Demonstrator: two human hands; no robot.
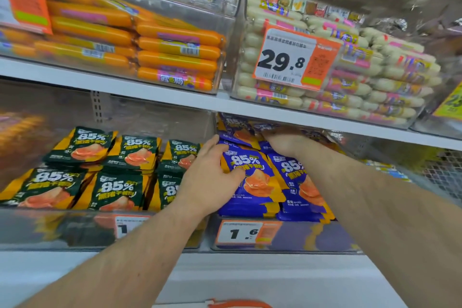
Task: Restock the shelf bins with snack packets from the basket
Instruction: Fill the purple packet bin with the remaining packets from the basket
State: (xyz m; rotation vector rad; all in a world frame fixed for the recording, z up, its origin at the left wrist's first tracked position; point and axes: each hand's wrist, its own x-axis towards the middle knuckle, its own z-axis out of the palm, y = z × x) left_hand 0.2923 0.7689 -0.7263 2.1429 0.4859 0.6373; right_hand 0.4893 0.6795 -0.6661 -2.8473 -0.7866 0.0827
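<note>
Blue and orange snack packets (252, 177) fill the clear bin (282, 237) on the lower shelf, right of centre. My left hand (210, 177) lies with straight fingers on the left side of the front blue packets. My right hand (285, 142) reaches deep into the same bin under the shelf above and rests on the rear blue packets; its fingers are hidden. Green packets (112, 170) of the same kind fill the neighbouring bin (62, 230) to the left. An orange basket rim (237, 304) peeks in at the bottom edge.
The upper shelf (155, 92) carries a bin of orange sausages (155, 45) and a bin of white sausages (350, 77) with a 29.8 price tag (287, 57). A 1.6 tag (247, 232) sits on the blue bin's front. Wire mesh (440, 172) stands at the right.
</note>
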